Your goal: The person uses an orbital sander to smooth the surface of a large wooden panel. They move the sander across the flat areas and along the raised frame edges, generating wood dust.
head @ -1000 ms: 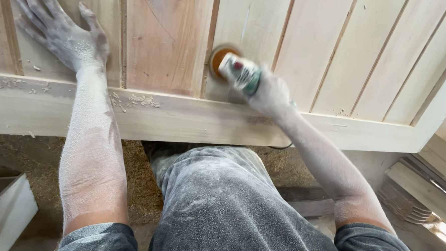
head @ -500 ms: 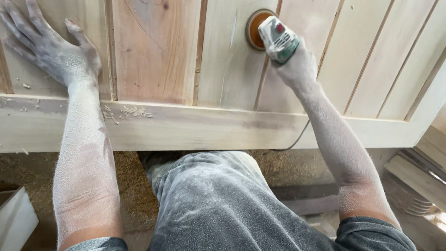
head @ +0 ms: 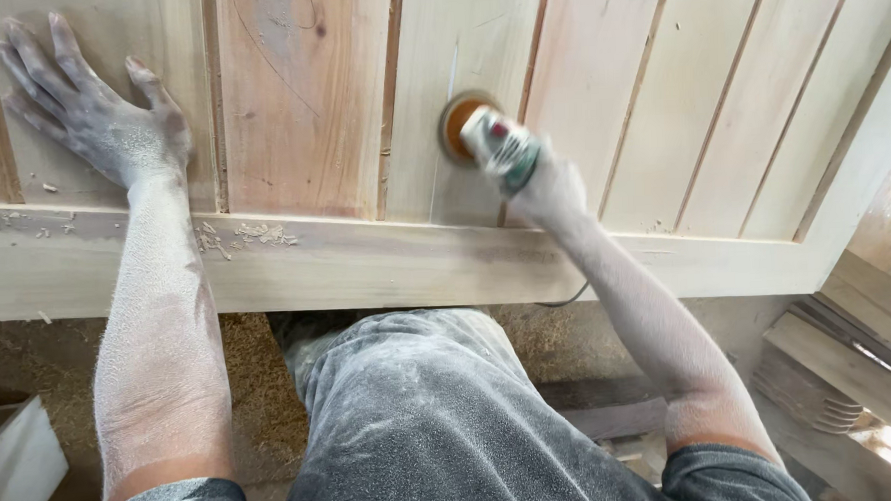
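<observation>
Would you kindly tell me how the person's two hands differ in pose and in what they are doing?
The left hand lies flat with fingers spread on the wooden panel, holding nothing; the right hand is closed around a small power sander. The left hand looks sharp, the right hand blurred. The left hand rests on a panel board further left than the right hand's. Both are coated in pale dust.

Motion blurs the sander [head: 496, 143] and the right hand [head: 551, 188] gripping it, the sander's body hides most of its orange disc [head: 453, 120], the cord [head: 566, 297] below that hand vanishes under the panel [head: 366, 259], and the panel runs off the frame beyond both hands.
</observation>
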